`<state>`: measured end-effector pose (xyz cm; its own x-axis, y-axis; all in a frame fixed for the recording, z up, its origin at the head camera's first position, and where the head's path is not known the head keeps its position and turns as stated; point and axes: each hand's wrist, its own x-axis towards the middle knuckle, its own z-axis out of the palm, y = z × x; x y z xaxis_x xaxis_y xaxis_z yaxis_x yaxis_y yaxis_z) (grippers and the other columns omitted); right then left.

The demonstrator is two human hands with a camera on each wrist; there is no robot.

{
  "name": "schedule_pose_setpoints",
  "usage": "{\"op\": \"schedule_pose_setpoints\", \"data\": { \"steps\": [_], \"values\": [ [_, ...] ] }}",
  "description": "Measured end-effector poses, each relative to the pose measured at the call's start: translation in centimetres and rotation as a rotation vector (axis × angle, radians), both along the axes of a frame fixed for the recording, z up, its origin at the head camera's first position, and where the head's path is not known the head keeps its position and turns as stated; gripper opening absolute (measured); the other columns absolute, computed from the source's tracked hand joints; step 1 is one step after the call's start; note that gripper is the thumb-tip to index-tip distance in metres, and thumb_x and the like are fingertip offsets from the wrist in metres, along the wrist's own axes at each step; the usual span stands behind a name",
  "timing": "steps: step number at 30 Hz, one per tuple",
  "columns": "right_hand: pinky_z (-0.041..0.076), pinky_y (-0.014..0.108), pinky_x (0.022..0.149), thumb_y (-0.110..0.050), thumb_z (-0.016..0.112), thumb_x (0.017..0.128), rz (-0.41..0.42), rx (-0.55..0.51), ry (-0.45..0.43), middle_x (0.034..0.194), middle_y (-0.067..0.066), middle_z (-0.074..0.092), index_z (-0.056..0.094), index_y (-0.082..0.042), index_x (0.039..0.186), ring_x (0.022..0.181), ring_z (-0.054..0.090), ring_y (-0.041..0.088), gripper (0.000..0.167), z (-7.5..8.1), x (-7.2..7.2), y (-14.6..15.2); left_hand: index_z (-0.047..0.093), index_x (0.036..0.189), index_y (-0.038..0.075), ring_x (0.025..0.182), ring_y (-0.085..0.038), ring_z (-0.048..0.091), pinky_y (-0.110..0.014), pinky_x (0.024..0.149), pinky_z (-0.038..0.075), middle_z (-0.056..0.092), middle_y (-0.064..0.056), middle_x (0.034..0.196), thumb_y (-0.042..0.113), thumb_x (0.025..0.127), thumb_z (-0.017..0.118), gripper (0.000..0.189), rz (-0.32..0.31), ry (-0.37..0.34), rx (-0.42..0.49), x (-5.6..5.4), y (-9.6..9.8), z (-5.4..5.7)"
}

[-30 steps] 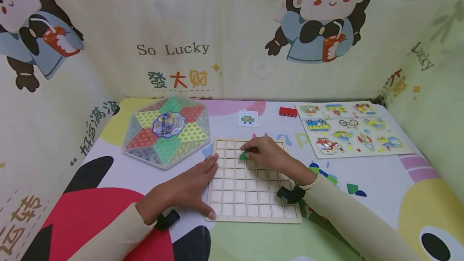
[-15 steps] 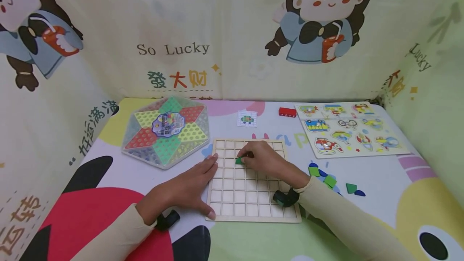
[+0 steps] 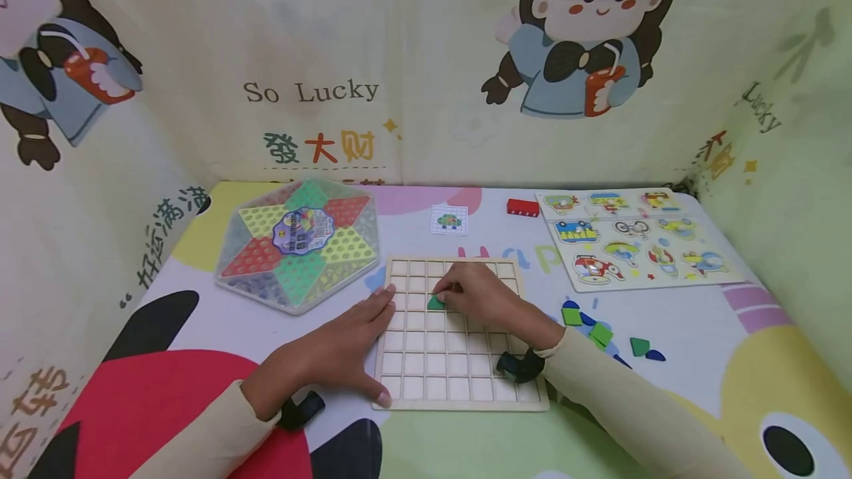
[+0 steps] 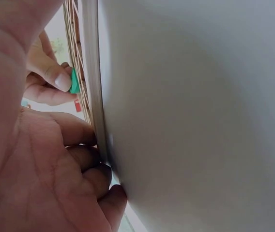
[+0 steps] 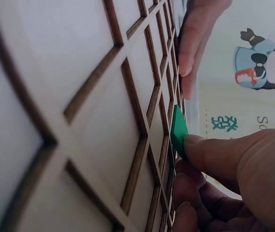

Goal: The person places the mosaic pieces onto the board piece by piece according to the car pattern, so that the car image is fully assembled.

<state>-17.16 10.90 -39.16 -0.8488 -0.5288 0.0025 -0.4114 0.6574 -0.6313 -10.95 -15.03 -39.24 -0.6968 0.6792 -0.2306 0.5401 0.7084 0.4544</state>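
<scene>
On a cartoon-print tabletop [image 3: 459,443] lies a wooden grid board [image 3: 435,365], its nine o'clock edge touched by a person's left hand [image 3: 337,346], fingers extended. The right hand [image 3: 481,296] pinches a green piece [image 3: 435,304] between thumb and fingers over the board, between ten and eleven o'clock of its center.

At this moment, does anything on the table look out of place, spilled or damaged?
Nothing looks spilled or damaged. The loose green and blue pieces look untidy, scattered at mixed angles right of the wooden grid.
</scene>
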Motion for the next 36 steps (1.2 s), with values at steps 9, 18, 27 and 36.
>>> {"op": "schedule_pose_setpoints", "data": {
  "steps": [9, 18, 27, 36],
  "values": [
    [0.049, 0.027, 0.066, -0.009, 0.073, 0.088, -0.016, -0.029, -0.023, 0.085, -0.007, 0.059, 0.079, -0.01, 0.094, 0.081, 0.054, 0.009, 0.008, 0.0, 0.1, 0.3, 0.02, 0.153, -0.001, 0.147, -0.026, 0.002, -0.046, 0.115, 0.019, 0.004, -0.01, 0.162, 0.067, 0.064, 0.079, 0.127, 0.008, -0.002, -0.003, 0.0, 0.0, -0.1],
    [0.05, 0.025, 0.069, -0.009, 0.071, 0.09, 0.077, -0.04, 0.026, 0.086, -0.009, 0.062, 0.078, -0.011, 0.096, 0.081, 0.055, 0.008, 0.009, 0.0, -0.3, 0.8, 0.02, 0.153, 0.0, 0.147, -0.026, 0.003, -0.045, 0.115, 0.018, 0.004, -0.01, 0.162, 0.067, 0.064, 0.079, 0.127, 0.016, -0.009, -0.005, 0.0, 0.0, 0.1],
    [0.047, 0.024, 0.064, -0.006, 0.072, 0.088, 0.075, -0.143, 0.064, 0.087, -0.006, 0.066, 0.077, -0.006, 0.098, 0.074, 0.054, 0.012, 0.011, 1.1, -0.6, 4.0, 0.017, 0.153, -0.001, 0.147, -0.025, 0.0, -0.045, 0.116, 0.017, 0.001, -0.01, 0.163, 0.066, 0.065, 0.079, 0.128, 0.009, -0.012, 0.022, -0.2, 0.1, -0.1],
    [0.05, 0.024, 0.065, -0.005, 0.071, 0.089, -0.012, -0.095, 0.038, 0.088, -0.007, 0.066, 0.076, -0.007, 0.102, 0.076, 0.055, 0.016, 0.014, 2.2, 0.3, 8.3, 0.018, 0.153, -0.002, 0.147, -0.024, 0.001, -0.044, 0.116, 0.018, 0.003, -0.01, 0.163, 0.066, 0.065, 0.08, 0.127, 0.016, -0.007, -0.005, 0.0, 0.2, -0.1]
  ]
}}
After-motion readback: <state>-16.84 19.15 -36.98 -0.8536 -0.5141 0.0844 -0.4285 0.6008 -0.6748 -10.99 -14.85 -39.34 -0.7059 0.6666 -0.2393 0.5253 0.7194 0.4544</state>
